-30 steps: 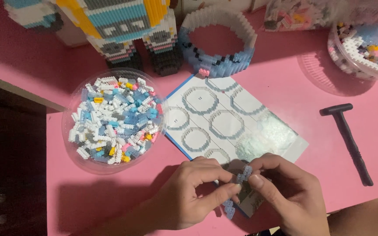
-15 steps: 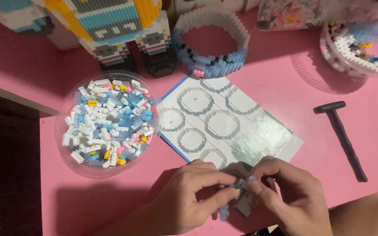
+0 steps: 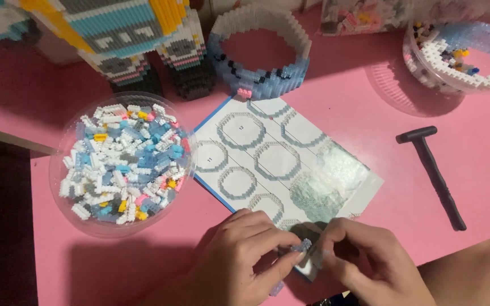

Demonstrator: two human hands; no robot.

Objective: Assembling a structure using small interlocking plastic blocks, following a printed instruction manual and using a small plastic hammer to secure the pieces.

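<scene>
1. Head view: your left hand [image 3: 239, 260] and right hand [image 3: 370, 263] pinch 1 small pale-blue brick piece [image 3: 301, 246] between their fingertips.
2. It sits over the instruction sheet [image 3: 279, 164].
3. A clear bowl of bricks [image 3: 123, 161] stands left.

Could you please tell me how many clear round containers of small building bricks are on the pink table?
2: the clear round bowl of mixed bricks left of the instruction sheet, and another clear tub at the top-right corner, partly cut off.

L hand [image 3: 239, 260] & R hand [image 3: 370, 260] pinch small blue bricks [image 3: 302, 246] over instruction sheet [image 3: 273, 158].
</scene>
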